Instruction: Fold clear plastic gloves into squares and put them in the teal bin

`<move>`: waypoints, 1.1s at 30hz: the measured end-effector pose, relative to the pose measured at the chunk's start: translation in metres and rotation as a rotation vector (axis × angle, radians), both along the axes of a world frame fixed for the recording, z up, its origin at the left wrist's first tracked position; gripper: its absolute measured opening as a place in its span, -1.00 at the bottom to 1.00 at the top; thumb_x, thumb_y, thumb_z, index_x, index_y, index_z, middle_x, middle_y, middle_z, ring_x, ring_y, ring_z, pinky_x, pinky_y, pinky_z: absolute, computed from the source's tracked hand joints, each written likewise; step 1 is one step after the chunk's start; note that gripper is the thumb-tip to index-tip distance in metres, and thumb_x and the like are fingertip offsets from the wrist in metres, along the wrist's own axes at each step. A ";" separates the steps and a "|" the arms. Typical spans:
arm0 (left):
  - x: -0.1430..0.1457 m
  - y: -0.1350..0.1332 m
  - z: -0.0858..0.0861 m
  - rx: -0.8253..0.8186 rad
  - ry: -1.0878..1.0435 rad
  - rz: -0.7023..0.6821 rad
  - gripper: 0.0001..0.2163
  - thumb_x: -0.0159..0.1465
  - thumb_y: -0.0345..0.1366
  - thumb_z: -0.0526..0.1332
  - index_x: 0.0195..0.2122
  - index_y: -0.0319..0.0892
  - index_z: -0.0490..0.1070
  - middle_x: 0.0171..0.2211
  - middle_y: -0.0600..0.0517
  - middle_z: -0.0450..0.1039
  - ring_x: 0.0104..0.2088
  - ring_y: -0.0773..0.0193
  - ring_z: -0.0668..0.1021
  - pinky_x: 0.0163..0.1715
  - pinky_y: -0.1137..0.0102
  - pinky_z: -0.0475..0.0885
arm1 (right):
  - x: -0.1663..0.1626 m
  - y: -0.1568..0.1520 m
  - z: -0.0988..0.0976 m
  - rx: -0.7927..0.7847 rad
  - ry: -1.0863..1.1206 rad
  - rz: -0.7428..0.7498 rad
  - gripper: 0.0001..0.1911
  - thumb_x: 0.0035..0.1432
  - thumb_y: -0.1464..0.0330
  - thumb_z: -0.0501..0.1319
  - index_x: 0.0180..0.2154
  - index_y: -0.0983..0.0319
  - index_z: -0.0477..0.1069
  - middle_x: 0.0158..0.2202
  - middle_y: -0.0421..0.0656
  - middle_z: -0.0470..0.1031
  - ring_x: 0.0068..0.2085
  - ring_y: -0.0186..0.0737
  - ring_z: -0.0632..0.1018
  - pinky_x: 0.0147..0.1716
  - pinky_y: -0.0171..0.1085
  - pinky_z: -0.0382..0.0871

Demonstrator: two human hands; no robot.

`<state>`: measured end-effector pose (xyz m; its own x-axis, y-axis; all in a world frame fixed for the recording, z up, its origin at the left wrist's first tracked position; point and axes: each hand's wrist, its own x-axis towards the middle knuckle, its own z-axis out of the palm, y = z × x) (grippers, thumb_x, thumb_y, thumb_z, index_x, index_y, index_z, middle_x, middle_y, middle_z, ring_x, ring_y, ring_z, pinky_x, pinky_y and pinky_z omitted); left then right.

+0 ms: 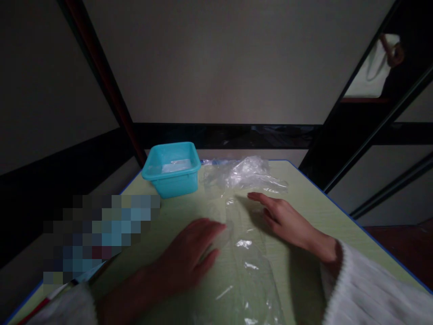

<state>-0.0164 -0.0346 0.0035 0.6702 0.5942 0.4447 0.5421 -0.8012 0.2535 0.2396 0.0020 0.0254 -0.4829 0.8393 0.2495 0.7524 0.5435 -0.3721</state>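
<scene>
Clear plastic sheet [250, 266]: one, glossy, wrinkled, lying on the pale table [301, 194] between the hands and running toward me; so thin and slack that an uneven pull would likely skew or crease it.
Left hand [184, 253]: blurred, at the sheet's left side; thumb apart from fingers; whether they pinch any film, I cannot tell.
Right hand [282, 216]: fingers extended, loose, grasping nothing; beside the sheet's far end, which could slip if left unpinned.
Crumpled plastic [246, 174]: heaped just beyond; may cling to the sheet and tangle, both being light film.
Blue basin [174, 183]: upright, far left; a wide left-arm sweep might bump it.
</scene>
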 end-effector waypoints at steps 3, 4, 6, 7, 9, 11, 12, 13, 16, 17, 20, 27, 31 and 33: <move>-0.007 0.014 -0.006 -0.013 0.059 0.087 -0.65 0.26 -0.40 -0.01 0.08 -0.25 0.15 0.01 -0.13 0.38 0.01 0.13 0.42 0.06 0.15 0.27 | 0.002 -0.004 -0.003 -0.010 0.061 -0.005 -0.44 -0.06 0.60 -0.07 0.05 0.37 0.18 -0.05 0.07 0.45 -0.08 -0.08 0.51 -0.12 -0.09 0.41; -0.008 0.017 -0.007 -0.028 0.073 0.088 -0.65 0.25 -0.41 -0.01 0.08 -0.25 0.15 0.00 -0.12 0.39 0.00 0.15 0.43 0.07 0.15 0.27 | 0.002 -0.005 -0.003 -0.018 0.070 0.001 -0.44 -0.05 0.59 -0.07 0.06 0.38 0.18 -0.07 0.07 0.46 -0.09 -0.08 0.51 -0.13 -0.10 0.42; -0.008 0.021 -0.008 -0.063 0.110 0.097 -0.65 0.25 -0.41 -0.01 0.08 -0.23 0.15 0.00 -0.09 0.41 0.00 0.18 0.44 0.09 0.17 0.25 | 0.000 -0.007 -0.004 -0.033 0.064 0.005 -0.46 -0.03 0.57 -0.07 0.06 0.39 0.17 -0.11 0.08 0.49 -0.12 -0.07 0.53 -0.17 -0.10 0.44; -0.008 0.022 -0.007 -0.072 0.125 0.103 -0.65 0.25 -0.41 0.00 0.07 -0.22 0.16 -0.01 -0.08 0.42 0.00 0.19 0.44 0.10 0.18 0.24 | -0.001 -0.008 -0.004 -0.039 0.051 0.003 -0.46 -0.02 0.56 -0.07 0.06 0.41 0.18 -0.12 0.09 0.49 -0.14 -0.05 0.54 -0.19 -0.10 0.44; -0.008 0.022 -0.003 -0.067 0.143 0.109 -0.67 0.25 -0.41 0.00 0.05 -0.22 0.19 -0.04 -0.07 0.44 -0.01 0.19 0.45 0.10 0.18 0.24 | -0.003 -0.008 -0.005 -0.042 0.016 0.001 -0.47 0.00 0.54 -0.08 0.07 0.43 0.17 -0.15 0.10 0.50 -0.16 -0.03 0.54 -0.22 -0.10 0.45; -0.008 0.021 0.000 -0.050 0.154 0.116 -0.68 0.24 -0.40 0.00 0.03 -0.22 0.22 -0.05 -0.07 0.45 -0.03 0.20 0.47 0.10 0.17 0.24 | -0.003 -0.008 -0.006 -0.037 -0.014 0.007 -0.47 0.02 0.53 -0.09 0.08 0.46 0.16 -0.17 0.12 0.50 -0.17 -0.02 0.54 -0.25 -0.11 0.45; -0.008 0.021 0.001 -0.040 0.157 0.122 -0.69 0.24 -0.40 0.00 0.02 -0.21 0.23 -0.06 -0.06 0.46 -0.05 0.20 0.48 0.09 0.18 0.25 | -0.003 -0.007 -0.007 -0.034 -0.025 0.012 -0.48 0.04 0.53 -0.09 0.08 0.47 0.16 -0.17 0.12 0.50 -0.17 -0.02 0.54 -0.25 -0.11 0.45; -0.008 0.021 0.002 -0.030 0.160 0.131 -0.69 0.24 -0.40 0.00 0.02 -0.20 0.24 -0.06 -0.06 0.46 -0.05 0.20 0.48 0.09 0.18 0.25 | -0.002 -0.007 -0.008 -0.031 -0.033 0.016 -0.48 0.05 0.52 -0.09 0.08 0.47 0.15 -0.16 0.13 0.49 -0.17 -0.02 0.54 -0.25 -0.12 0.45; -0.008 0.020 0.002 0.010 0.160 0.165 -0.71 0.24 -0.39 0.00 -0.02 -0.19 0.28 -0.09 -0.06 0.48 -0.09 0.19 0.50 0.05 0.18 0.30 | 0.000 -0.005 -0.011 -0.015 -0.046 0.023 -0.50 0.07 0.50 -0.07 0.08 0.48 0.16 -0.13 0.14 0.47 -0.16 -0.02 0.53 -0.23 -0.13 0.44; -0.008 0.020 0.001 0.026 0.157 0.174 -0.72 0.23 -0.39 0.00 -0.03 -0.19 0.30 -0.12 -0.06 0.49 -0.12 0.18 0.51 0.02 0.18 0.32 | 0.000 -0.004 -0.012 -0.006 -0.048 0.025 -0.51 0.08 0.50 -0.07 0.08 0.47 0.16 -0.11 0.15 0.46 -0.15 -0.03 0.53 -0.21 -0.12 0.44; -0.007 0.019 -0.001 0.077 0.120 0.193 -0.74 0.23 -0.39 0.00 -0.08 -0.20 0.33 -0.20 -0.06 0.51 -0.19 0.16 0.53 -0.08 0.19 0.40 | 0.000 -0.003 -0.013 0.039 -0.037 0.011 -0.54 0.11 0.48 -0.04 0.08 0.43 0.17 -0.05 0.14 0.42 -0.09 -0.03 0.50 -0.13 -0.09 0.41; 0.000 0.004 0.003 0.047 0.013 -0.078 -0.76 0.24 -0.45 0.03 -0.08 -0.23 0.31 -0.05 -0.10 0.43 -0.04 0.20 0.45 -0.01 0.28 0.35 | -0.008 -0.011 -0.008 0.060 0.051 0.040 -0.74 0.17 0.46 -0.04 -0.16 0.29 0.35 -0.24 0.00 0.49 -0.25 -0.15 0.53 -0.29 -0.20 0.43; 0.008 -0.007 0.015 -0.083 0.109 -0.416 -0.77 0.25 -0.40 0.07 -0.06 -0.26 0.29 -0.03 -0.05 0.43 0.01 0.23 0.40 0.09 0.32 0.21 | -0.010 -0.013 -0.009 -0.003 -0.009 0.025 -0.69 0.18 0.46 -0.07 -0.11 0.32 0.34 -0.31 -0.02 0.51 -0.34 -0.15 0.54 -0.38 -0.21 0.41; 0.010 -0.010 0.020 -0.131 0.175 -0.483 -0.78 0.26 -0.36 0.08 -0.07 -0.25 0.30 -0.05 -0.02 0.45 0.02 0.22 0.39 0.10 0.32 0.19 | -0.010 -0.012 -0.010 -0.002 -0.055 0.008 -0.64 0.17 0.46 -0.08 -0.03 0.36 0.29 -0.27 0.02 0.51 -0.30 -0.09 0.55 -0.34 -0.16 0.42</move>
